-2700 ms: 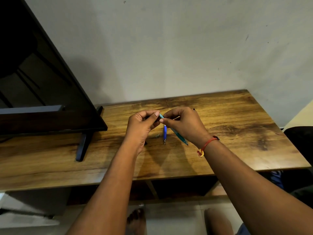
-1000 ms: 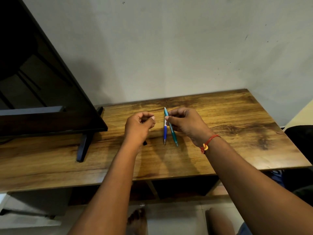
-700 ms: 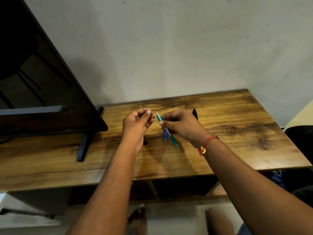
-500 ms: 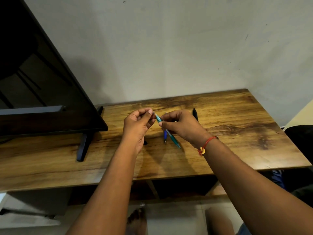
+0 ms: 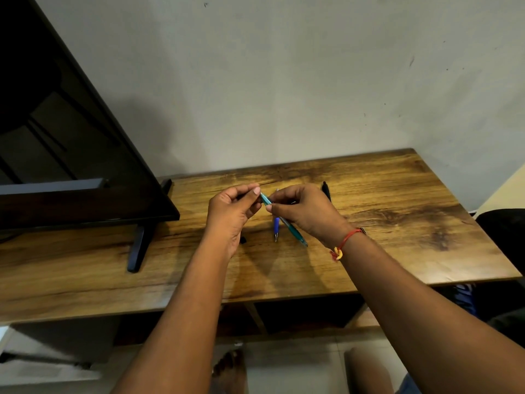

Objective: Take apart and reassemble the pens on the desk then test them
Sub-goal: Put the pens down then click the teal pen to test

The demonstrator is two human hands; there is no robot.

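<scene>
head cam | faces forward-down | desk (image 5: pixel 369 251) near | single view

the desk (image 5: pixel 397 211) shows streaky wood grain with a dull sheen. the teal pen (image 5: pixel 294 231) is glossy translucent plastic, the blue pen (image 5: pixel 276 224) smooth plastic. the wall (image 5: pixel 284 81) is matt, the screen (image 5: pixel 56 123) glossy black.
</scene>
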